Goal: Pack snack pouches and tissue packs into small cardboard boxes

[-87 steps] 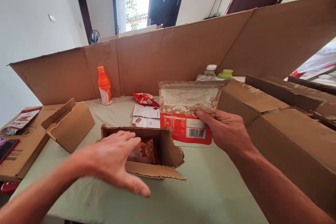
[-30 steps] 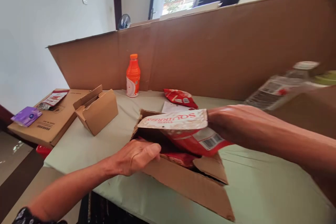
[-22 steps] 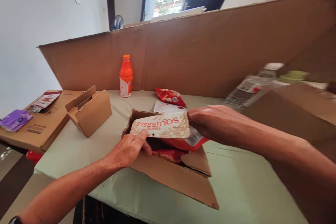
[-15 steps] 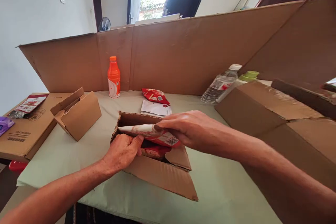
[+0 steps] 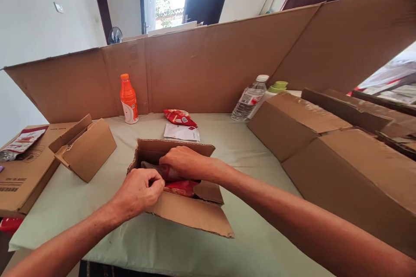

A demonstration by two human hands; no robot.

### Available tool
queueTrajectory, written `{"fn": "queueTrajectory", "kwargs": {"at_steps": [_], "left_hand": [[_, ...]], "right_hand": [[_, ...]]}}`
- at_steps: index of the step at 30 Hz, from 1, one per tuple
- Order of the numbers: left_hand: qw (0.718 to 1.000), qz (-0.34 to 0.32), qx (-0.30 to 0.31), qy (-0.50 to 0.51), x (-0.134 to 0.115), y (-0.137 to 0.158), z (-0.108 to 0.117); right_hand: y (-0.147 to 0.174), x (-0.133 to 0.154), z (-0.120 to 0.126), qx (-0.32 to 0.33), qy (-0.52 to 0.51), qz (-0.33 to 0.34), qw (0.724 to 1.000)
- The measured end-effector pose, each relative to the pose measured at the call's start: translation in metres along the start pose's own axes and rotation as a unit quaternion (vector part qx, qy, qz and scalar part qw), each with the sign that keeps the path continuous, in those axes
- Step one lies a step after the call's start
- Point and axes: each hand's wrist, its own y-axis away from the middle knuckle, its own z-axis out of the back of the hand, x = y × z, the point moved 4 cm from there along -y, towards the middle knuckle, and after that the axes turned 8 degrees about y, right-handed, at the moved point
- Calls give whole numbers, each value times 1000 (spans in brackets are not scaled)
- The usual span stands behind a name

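An open cardboard box (image 5: 191, 216) stands on the cloth-covered table, its front flap folded outward. Inside lie a red packet (image 5: 182, 188) and, behind it, a darker packet (image 5: 167, 172). My right hand (image 5: 182, 162) reaches down into the box, fingers closed on the darker packet; its fingertips are partly hidden. At the front left corner of the box is my left hand (image 5: 141, 188), thumb and fingers curled together. What it pinches, if anything, cannot be made out.
Behind the box lie a white packet (image 5: 182, 132) and a red bag (image 5: 180, 117). An orange bottle (image 5: 129, 99) and a clear water bottle (image 5: 249, 99) stand farther back. A smaller carton (image 5: 89, 149) is to the left, large cartons (image 5: 351, 169) to the right. A cardboard wall (image 5: 211, 69) spans the back.
My right hand has lowered the packet deeper into the box, and its white edge no longer shows. The left hand has drawn back slightly from the packet. The view has shifted rightward.
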Motion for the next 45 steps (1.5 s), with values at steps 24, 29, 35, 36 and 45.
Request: {"fn": "queueTrajectory", "kwargs": {"at_steps": [24,29,35,36,45], "left_hand": [[909,-336,-235,-76,66,39,11],[910,-331,-232,-93,65,53,7],[914,-327,-222,-95,62,51,5],[914,-328,-221,-96,61,51,5],[916,-323,-222,-85,59,52,2]], "right_hand": [[126,-28,-79,-310,-312,-234,867],[114,-22,-20,-179,-137,-135,965],[71,5,8,74,37,-52,995],[66,7,8,82,55,-51,994],[106,-20,4,-85,-27,-113,990]]}}
